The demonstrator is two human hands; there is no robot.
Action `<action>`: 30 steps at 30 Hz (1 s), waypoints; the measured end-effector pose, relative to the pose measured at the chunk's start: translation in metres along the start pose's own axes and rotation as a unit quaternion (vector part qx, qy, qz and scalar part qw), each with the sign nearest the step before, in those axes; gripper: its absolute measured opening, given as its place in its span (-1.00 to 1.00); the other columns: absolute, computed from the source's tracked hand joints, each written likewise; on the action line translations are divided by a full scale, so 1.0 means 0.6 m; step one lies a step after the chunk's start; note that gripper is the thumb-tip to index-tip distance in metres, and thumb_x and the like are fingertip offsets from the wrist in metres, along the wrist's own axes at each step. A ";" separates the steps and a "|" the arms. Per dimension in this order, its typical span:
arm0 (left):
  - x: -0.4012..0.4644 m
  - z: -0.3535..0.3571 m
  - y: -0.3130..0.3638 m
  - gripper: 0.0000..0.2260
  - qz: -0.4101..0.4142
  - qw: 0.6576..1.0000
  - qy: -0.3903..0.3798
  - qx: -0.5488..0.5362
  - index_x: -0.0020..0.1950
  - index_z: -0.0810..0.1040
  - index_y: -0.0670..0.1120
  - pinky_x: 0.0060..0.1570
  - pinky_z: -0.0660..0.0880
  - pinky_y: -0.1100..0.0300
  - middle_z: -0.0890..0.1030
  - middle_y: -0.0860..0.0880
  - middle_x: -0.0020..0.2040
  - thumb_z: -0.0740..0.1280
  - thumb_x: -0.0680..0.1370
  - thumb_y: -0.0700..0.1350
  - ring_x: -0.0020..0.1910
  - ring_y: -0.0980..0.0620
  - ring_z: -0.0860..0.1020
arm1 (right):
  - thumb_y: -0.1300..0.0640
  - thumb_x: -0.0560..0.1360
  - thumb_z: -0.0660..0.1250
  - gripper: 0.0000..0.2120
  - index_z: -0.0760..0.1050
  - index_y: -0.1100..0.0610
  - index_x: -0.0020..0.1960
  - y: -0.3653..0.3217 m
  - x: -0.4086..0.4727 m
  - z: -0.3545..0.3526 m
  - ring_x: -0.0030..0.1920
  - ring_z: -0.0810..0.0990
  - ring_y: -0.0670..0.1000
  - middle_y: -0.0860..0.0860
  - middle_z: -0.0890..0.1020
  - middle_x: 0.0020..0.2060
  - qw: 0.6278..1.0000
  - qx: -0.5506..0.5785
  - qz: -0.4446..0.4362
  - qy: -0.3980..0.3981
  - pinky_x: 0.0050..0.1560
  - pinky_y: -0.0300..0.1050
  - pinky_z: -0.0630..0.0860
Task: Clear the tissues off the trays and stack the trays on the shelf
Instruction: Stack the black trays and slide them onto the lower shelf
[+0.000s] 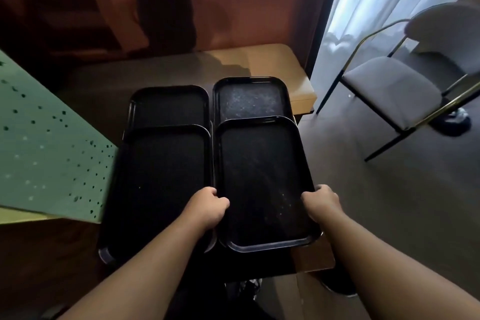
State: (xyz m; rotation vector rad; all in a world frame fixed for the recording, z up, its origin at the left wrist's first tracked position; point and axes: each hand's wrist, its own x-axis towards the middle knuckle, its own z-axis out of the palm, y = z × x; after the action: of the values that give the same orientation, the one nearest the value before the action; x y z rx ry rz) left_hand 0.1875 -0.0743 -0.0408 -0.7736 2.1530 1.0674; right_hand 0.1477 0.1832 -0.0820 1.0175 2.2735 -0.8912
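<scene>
Wooden table (272, 60) with four black trays in a two-by-two block; near-right tray (265, 179) overlaps far-right tray (250, 97); near-left tray (161, 176) overlaps far-left tray (168, 105); left hand (207, 206) and right hand (322, 201) grasp near-right tray's long edges; grey chair (394, 88) far right

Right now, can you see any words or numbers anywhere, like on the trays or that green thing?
No readable text anywhere.
Near right tray, held by the left hand and right hand: plain black, only pale specks.
Other three trays, like the far right tray: no labels.
Green panel: only dots or holes, no letters.
Chair: no label.
</scene>
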 end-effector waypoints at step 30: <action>0.185 -0.114 0.121 -0.87 0.120 0.991 0.057 0.024 0.07 0.63 0.00 0.06 0.61 0.03 0.71 0.03 -0.06 0.38 0.53 -0.10 -0.04 -0.01 0.67 | 0.01 0.58 0.37 -0.88 0.53 0.05 0.04 -0.212 0.121 -0.014 -0.14 0.61 -0.01 0.01 0.65 -0.09 0.968 0.227 -0.082 0.064 -0.26 -0.11 0.49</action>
State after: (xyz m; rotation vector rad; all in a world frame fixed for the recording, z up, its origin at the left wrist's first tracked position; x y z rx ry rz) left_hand 0.0459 -0.1199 -0.0537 -0.5768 2.4062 1.1088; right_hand 0.0035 0.1579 -0.0780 1.1093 2.3392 -1.5059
